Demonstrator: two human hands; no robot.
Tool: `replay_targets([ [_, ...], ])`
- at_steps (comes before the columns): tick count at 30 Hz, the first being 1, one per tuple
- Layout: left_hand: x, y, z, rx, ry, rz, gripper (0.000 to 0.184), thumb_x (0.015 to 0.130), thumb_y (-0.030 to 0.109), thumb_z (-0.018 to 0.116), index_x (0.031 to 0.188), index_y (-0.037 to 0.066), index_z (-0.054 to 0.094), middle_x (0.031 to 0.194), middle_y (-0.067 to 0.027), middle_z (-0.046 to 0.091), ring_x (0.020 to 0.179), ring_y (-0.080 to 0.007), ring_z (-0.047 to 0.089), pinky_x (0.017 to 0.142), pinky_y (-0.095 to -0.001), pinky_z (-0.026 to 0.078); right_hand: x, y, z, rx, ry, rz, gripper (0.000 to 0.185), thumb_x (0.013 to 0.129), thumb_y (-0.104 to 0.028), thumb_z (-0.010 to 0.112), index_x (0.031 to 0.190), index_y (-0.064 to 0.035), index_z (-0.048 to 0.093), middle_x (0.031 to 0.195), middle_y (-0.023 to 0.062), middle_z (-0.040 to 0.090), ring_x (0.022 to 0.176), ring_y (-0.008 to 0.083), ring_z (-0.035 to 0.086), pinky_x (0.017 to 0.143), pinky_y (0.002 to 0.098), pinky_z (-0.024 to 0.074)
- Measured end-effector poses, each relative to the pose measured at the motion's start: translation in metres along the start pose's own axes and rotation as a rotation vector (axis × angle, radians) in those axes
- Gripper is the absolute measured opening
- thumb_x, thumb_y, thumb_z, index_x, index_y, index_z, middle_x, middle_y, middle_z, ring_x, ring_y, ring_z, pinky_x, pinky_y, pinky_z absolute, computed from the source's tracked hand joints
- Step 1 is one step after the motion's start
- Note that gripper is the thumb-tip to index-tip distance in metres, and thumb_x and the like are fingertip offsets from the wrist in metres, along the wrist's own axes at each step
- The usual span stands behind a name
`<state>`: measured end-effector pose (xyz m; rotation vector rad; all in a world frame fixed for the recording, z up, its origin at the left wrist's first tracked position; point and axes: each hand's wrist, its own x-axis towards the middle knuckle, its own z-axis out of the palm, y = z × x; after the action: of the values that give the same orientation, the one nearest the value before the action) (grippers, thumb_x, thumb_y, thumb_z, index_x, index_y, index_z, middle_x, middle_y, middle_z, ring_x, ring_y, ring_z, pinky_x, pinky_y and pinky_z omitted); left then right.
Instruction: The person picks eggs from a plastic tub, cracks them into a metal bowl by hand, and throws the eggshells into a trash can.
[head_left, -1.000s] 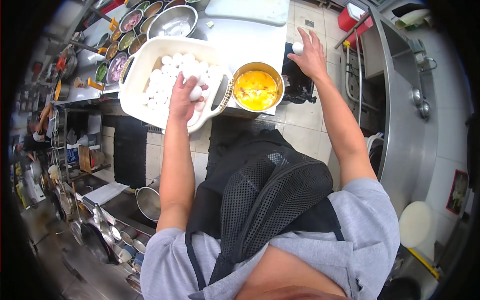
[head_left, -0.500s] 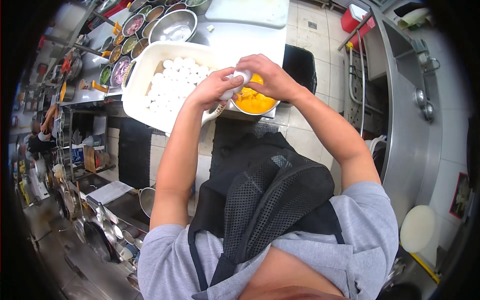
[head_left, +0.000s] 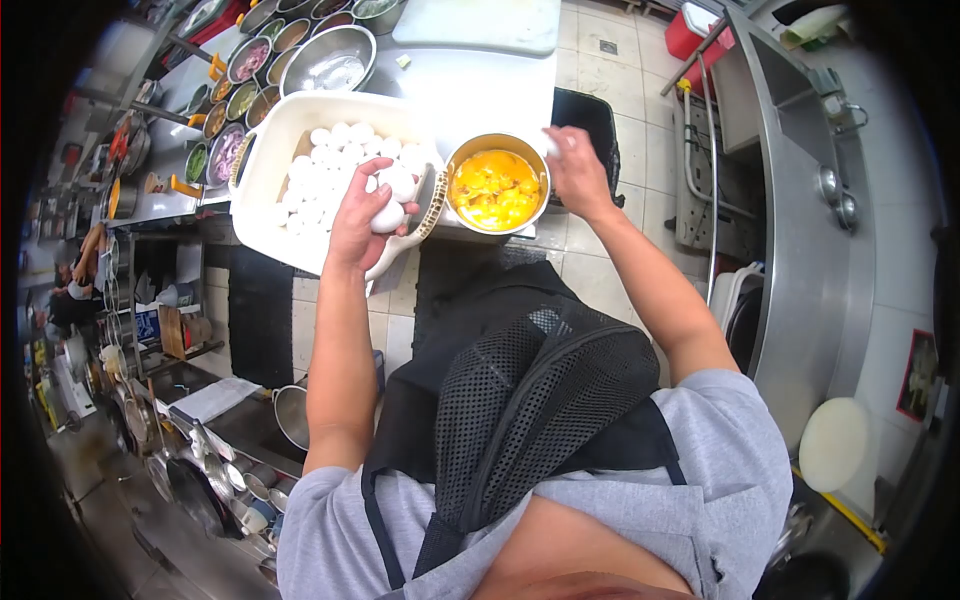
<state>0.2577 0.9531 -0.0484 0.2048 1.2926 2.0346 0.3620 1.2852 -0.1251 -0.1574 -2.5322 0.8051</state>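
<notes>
My left hand (head_left: 357,225) is wrapped round white eggs (head_left: 397,182), at least two of them, over the right side of a white plastic tub (head_left: 262,212). Many more white eggs (head_left: 325,165) lie in that tub. Right of it stands a round metal pot (head_left: 456,212) with cracked eggs (head_left: 494,188) in it, yellow yolks showing. Beyond the pot's right rim, my right hand (head_left: 580,172) is closed on a white eggshell (head_left: 548,144), slightly blurred, at the near left side of a black bin (head_left: 597,125).
A metal bowl (head_left: 330,62) and several small containers of chopped food (head_left: 228,152) stand at the back left. A white cutting board (head_left: 480,22) lies at the back of the counter (head_left: 470,85). On the right runs a steel unit (head_left: 800,230).
My hands have parted from over the pot. The left has drawn back over the tub with eggs; the right has swung right toward the bin with shell. The pot's yolks now show fully.
</notes>
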Motion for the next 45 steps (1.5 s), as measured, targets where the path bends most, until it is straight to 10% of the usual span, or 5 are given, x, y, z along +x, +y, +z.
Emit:
replay_targets([
  [19, -0.021, -0.009, -0.029, -0.004, 0.04, 0.013, 0.042, 0.1, 0.02, 0.059, 0.138, 0.015, 0.041, 0.124, -0.0182, 0.063, 0.089, -0.0194, 0.068, 0.058, -0.0275, 0.052, 0.016, -0.011, -0.004, 0.17, -0.002, 0.058, 0.042, 0.087, -0.003, 0.067, 0.128, -0.0072, 0.059, 0.125, 0.0183, 0.057, 0.117, 0.037, 0.058, 0.097, 0.0415, 0.0497],
  [24, -0.021, -0.011, -0.036, -0.011, 0.045, 0.014, 0.042, 0.101, 0.021, 0.059, 0.138, 0.015, 0.04, 0.124, -0.0189, 0.063, 0.089, -0.0199, 0.068, 0.058, -0.028, 0.052, 0.035, -0.049, -0.006, 0.329, -0.348, 0.283, 0.038, 0.085, -0.008, 0.072, 0.121, -0.0056, 0.06, 0.112, 0.0188, 0.065, 0.103, 0.0358, 0.065, 0.092, 0.0411, 0.0518],
  [33, -0.023, -0.015, -0.038, -0.043, 0.043, 0.015, 0.044, 0.1, 0.022, 0.061, 0.139, 0.015, 0.04, 0.125, -0.0195, 0.063, 0.089, -0.0205, 0.068, 0.058, -0.0274, 0.051, 0.023, -0.051, 0.04, 0.08, -0.413, -0.017, 0.035, 0.09, -0.018, 0.07, 0.119, -0.0072, 0.054, 0.111, 0.0224, 0.068, 0.106, 0.0419, 0.063, 0.09, 0.0485, 0.0503],
  [45, -0.023, -0.016, -0.038, -0.068, 0.088, 0.066, 0.044, 0.099, 0.015, 0.06, 0.138, 0.015, 0.041, 0.124, -0.0197, 0.063, 0.089, -0.0213, 0.068, 0.059, -0.0283, 0.052, 0.042, -0.078, 0.02, -0.14, -0.554, 0.094, 0.041, 0.099, -0.041, 0.061, 0.127, -0.0118, 0.052, 0.095, 0.0217, 0.073, 0.092, 0.0414, 0.07, 0.081, 0.0493, 0.0549],
])
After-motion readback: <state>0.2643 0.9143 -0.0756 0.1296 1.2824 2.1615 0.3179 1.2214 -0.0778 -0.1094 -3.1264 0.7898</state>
